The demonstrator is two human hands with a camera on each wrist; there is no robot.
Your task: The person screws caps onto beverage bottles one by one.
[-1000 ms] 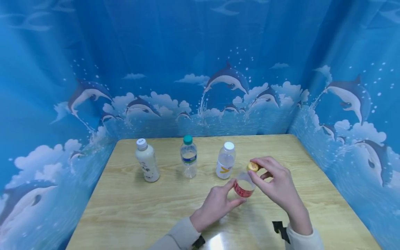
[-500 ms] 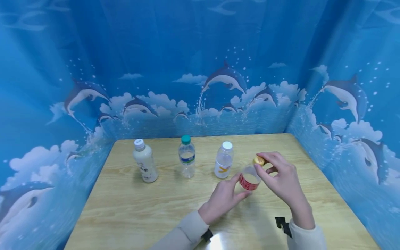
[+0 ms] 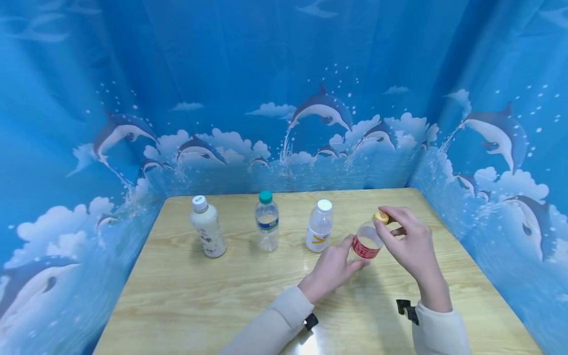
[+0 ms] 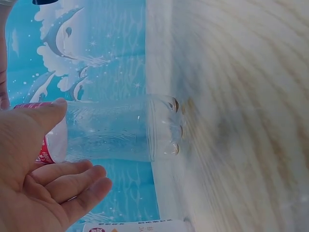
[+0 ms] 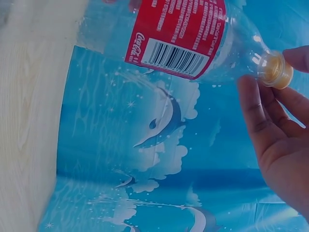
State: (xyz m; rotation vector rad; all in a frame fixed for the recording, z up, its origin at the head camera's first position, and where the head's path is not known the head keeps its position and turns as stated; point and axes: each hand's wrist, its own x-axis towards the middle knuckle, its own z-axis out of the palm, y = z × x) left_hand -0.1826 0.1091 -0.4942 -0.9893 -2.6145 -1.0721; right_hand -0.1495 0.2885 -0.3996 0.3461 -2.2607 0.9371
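Note:
A clear plastic bottle with a red label (image 3: 366,247) and a yellow cap (image 3: 380,216) is between the two hands, right of centre in the head view. My left hand (image 3: 330,270) grips it around the label, thumb on one side and fingers on the other. With thumb and fingertips, my right hand (image 3: 410,241) pinches the cap, which sits on the neck in the right wrist view. The bottle's lower part (image 4: 111,130) looks see-through in the left wrist view. Whether its base touches the table, I cannot tell.
Along the back of the wooden table (image 3: 186,301) stand a whitish bottle (image 3: 208,231), a clear bottle with a green cap (image 3: 267,224) and a clear bottle with a white cap (image 3: 319,228). A blue dolphin-print curtain (image 3: 248,98) encloses the back and sides.
Both hands and the red-labelled bottle have shifted right and slightly away from me. The left hand stays on the label and the right on the cap. The other bottles stay put.

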